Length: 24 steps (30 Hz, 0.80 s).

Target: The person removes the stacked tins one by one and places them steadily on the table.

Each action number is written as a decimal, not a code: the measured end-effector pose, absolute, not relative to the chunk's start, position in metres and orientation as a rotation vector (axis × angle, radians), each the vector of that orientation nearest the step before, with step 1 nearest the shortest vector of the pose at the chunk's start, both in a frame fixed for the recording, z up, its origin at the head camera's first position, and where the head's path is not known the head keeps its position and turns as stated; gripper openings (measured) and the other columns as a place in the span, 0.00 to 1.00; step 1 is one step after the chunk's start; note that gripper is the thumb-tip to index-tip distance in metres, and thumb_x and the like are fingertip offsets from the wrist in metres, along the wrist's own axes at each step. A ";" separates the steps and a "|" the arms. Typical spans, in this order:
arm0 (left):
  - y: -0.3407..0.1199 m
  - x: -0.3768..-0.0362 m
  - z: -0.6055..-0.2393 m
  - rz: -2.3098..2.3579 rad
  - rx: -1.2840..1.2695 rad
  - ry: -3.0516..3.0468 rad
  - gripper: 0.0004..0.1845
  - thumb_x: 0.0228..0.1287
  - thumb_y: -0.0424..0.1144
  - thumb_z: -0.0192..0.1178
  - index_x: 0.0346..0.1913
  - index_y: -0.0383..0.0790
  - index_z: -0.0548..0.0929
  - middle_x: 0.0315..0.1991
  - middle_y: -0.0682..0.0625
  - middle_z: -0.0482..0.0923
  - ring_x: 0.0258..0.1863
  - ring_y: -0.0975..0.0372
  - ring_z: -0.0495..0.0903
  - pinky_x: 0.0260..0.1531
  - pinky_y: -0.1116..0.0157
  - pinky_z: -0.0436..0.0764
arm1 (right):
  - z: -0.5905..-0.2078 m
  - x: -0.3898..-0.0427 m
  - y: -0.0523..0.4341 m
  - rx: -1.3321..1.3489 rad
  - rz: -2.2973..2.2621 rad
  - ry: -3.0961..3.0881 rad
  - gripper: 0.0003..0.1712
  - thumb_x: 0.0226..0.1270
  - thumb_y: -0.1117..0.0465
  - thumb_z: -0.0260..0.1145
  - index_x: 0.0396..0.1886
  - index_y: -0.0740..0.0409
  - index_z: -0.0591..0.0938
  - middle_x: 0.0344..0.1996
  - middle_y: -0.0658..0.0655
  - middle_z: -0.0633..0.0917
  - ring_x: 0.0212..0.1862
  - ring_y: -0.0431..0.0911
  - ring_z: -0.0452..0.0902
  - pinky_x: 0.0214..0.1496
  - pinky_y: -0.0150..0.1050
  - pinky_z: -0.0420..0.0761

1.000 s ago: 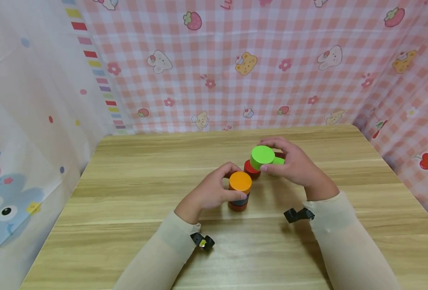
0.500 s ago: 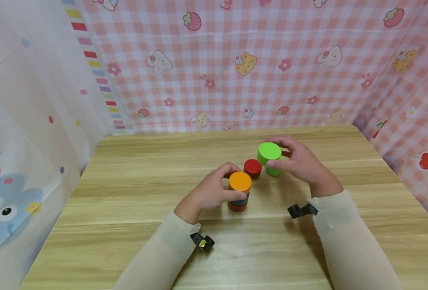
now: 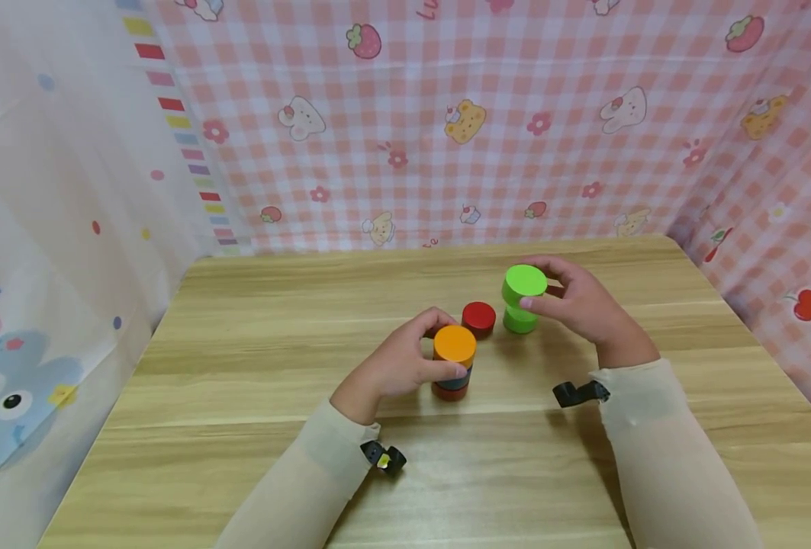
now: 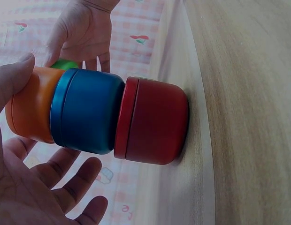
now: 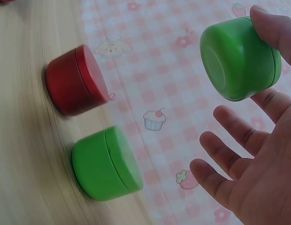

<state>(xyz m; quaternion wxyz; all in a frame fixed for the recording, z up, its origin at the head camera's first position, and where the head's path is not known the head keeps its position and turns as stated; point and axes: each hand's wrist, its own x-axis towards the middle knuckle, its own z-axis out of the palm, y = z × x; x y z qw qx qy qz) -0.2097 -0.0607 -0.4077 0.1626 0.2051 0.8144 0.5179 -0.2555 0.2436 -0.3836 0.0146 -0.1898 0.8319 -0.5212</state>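
Three lidded round tins stand stacked at mid table: an orange tin [image 3: 455, 343] on top, a blue tin [image 4: 87, 110] in the middle and a dark red tin [image 4: 152, 122] at the bottom. My left hand [image 3: 405, 357] grips the orange one between thumb and index finger, the other fingers spread below. My right hand [image 3: 573, 299] pinches a green tin [image 5: 239, 58] by its sides, raised and slightly tilted. Below it a second green tin [image 5: 105, 164] stands on the table, with a gap between the two. Beside that stands a red tin [image 3: 478, 319], just behind the stack.
The wooden table [image 3: 275, 366] reaches back to a pink checked curtain [image 3: 405, 152]. A white patterned curtain [image 3: 48, 191] hangs on the left. Each sleeve carries a small black wrist camera, such as the right one [image 3: 580, 393].
My right hand has moved right with the green tin, from over the red tin to over the standing green tin. My left hand and the stack have stayed still.
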 end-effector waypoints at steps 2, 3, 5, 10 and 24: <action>-0.061 -0.209 -0.407 1.482 0.582 2.318 0.25 0.62 0.42 0.78 0.59 0.54 0.78 0.56 0.55 0.79 0.60 0.55 0.75 0.68 0.42 0.73 | -0.384 -0.256 0.246 -0.581 -1.621 2.600 0.29 0.71 0.63 0.72 0.70 0.60 0.77 0.62 0.56 0.81 0.62 0.43 0.74 0.74 0.59 0.70; -0.061 -0.209 -0.407 1.481 0.580 2.318 0.25 0.62 0.42 0.78 0.59 0.54 0.78 0.56 0.55 0.79 0.60 0.55 0.75 0.67 0.43 0.73 | -0.385 -0.257 0.247 -0.577 -1.621 2.604 0.29 0.72 0.63 0.72 0.70 0.60 0.77 0.62 0.56 0.81 0.62 0.42 0.75 0.74 0.59 0.70; -0.060 -0.209 -0.407 1.480 0.575 2.319 0.25 0.62 0.42 0.78 0.59 0.55 0.78 0.56 0.55 0.79 0.60 0.55 0.75 0.67 0.44 0.73 | -0.386 -0.257 0.250 -0.568 -1.615 2.617 0.29 0.72 0.62 0.72 0.71 0.60 0.76 0.62 0.54 0.81 0.62 0.41 0.75 0.73 0.56 0.71; -0.060 -0.209 -0.408 1.468 0.575 2.333 0.25 0.62 0.41 0.78 0.58 0.55 0.78 0.56 0.55 0.79 0.59 0.56 0.76 0.66 0.47 0.74 | -0.391 -0.261 0.258 -0.523 -1.628 2.613 0.30 0.74 0.61 0.71 0.72 0.59 0.75 0.61 0.51 0.81 0.61 0.40 0.74 0.70 0.50 0.72; -0.060 -0.208 -0.407 1.470 0.563 2.322 0.25 0.62 0.42 0.78 0.59 0.54 0.78 0.57 0.53 0.78 0.59 0.55 0.76 0.65 0.45 0.75 | -0.407 -0.270 0.277 -0.443 -1.685 2.587 0.31 0.75 0.61 0.71 0.73 0.62 0.74 0.57 0.39 0.81 0.58 0.41 0.76 0.55 0.28 0.79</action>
